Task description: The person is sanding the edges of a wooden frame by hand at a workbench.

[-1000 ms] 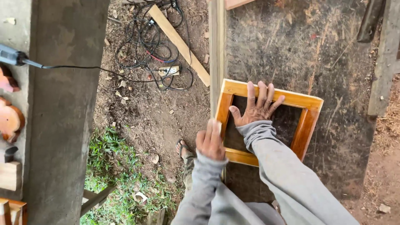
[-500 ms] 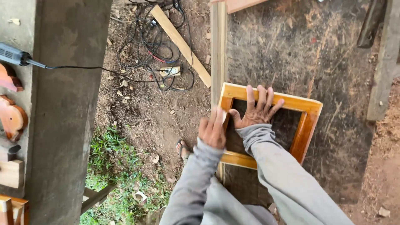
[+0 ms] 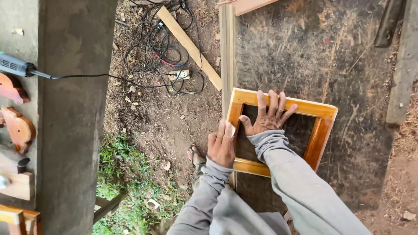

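A varnished orange-brown wooden frame [image 3: 321, 132] lies flat on a dark, scratched workbench top [image 3: 348, 56], at its left edge. My right hand [image 3: 267, 116] presses flat on the frame, fingers spread across its far rail, palm over the opening. My left hand [image 3: 221, 147] rests on the frame's left rail at the bench edge, fingers together and curled over the wood. A small pale bit shows at its fingertips; I cannot tell what it is. Both arms wear grey sleeves.
A tangle of black and red cables [image 3: 161, 39] and a pale plank [image 3: 189, 45] lie on the dirt below. A corded power tool [image 3: 15, 66] and shaped wooden pieces [image 3: 19, 128] sit on the concrete ledge at left. A sandalled foot [image 3: 196, 157] stands by grass.
My left hand has slid forward along the frame's left rail, closer to my right hand. The right hand and the frame have stayed in place.
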